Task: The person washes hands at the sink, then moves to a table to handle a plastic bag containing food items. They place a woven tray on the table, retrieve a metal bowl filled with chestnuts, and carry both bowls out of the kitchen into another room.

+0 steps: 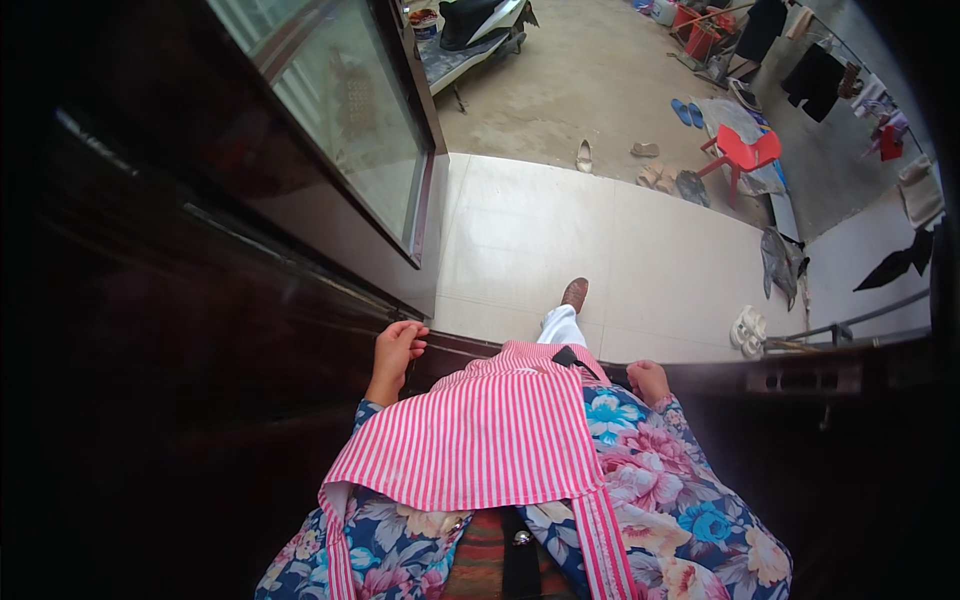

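Observation:
My left hand (398, 352) hangs beside the lower corner of a dark door with a glass pane (360, 112). Its fingers are loosely bent and a little apart, with nothing seen in them; whether it touches the door I cannot tell. My right hand (649, 380) is curled into a loose fist at my other side, and no object shows in it. Between them hangs a pink-and-white striped apron (465, 439) over a floral jacket (652, 480). One foot in a brown shoe (575, 295) is set forward on the pale tiled floor (517, 225), past the dark doorway sill (465, 343).
A scooter (480, 37) stands on the concrete yard (570, 75) beyond the door. To the right are a red plastic chair (742, 150), blue slippers (687, 113), a beige flat shoe (584, 156), white shoes (748, 330), a grey plastic bag (780, 262) and hanging laundry (814, 81).

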`<state>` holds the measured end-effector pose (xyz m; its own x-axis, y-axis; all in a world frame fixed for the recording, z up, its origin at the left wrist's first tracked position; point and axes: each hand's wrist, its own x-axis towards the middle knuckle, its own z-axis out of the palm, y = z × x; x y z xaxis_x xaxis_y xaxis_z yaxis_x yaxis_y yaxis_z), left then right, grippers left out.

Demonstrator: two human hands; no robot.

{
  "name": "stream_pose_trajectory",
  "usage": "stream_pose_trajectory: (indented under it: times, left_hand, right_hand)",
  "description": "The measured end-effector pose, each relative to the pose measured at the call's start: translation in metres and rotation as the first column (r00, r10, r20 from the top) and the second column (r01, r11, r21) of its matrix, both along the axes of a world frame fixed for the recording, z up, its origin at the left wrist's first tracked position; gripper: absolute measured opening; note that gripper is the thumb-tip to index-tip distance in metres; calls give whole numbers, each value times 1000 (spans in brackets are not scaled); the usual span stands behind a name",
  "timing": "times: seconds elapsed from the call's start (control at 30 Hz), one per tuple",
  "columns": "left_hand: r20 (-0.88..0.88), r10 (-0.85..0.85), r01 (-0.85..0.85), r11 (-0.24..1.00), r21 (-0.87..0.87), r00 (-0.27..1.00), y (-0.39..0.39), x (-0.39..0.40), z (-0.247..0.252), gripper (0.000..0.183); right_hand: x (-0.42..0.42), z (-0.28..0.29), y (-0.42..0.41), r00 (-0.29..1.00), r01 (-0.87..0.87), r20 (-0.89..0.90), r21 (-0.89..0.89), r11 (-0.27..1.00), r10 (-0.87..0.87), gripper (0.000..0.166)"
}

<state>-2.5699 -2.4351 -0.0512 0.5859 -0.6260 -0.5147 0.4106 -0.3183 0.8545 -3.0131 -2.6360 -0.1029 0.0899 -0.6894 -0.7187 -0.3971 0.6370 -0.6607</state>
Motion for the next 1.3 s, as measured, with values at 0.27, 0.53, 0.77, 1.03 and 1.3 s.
stream_pose_trajectory:
  times: [0.27, 0.53, 0.77, 1.03, 1.3]
  left_hand:
    - [-17, 206, -196, 950, 242, 978, -152, 30, -14, 16]
    - [136, 92, -103, 992, 79, 987, -332, 63, 27, 19]
    - [140, 107, -124, 985, 123, 984, -433, 125, 20, 18]
    - [151, 49, -41, 998, -57, 987, -596, 239, 32, 17]
    - [149, -44, 49, 999, -24, 988, -713, 314, 38, 18]
  right_hand:
    - [120, -22, -258, 978, -206, 1, -109, 972, 208, 9]
    - [163, 7, -435, 970, -234, 17, -213, 949, 243, 12]
    - [210, -18, -516, 969, -244, 8, -163, 956, 248, 10]
    - [248, -17, -597, 975, -208, -108, -150, 967, 193, 9]
    - [242, -74, -679, 974, -154, -203, -275, 949, 99, 13]
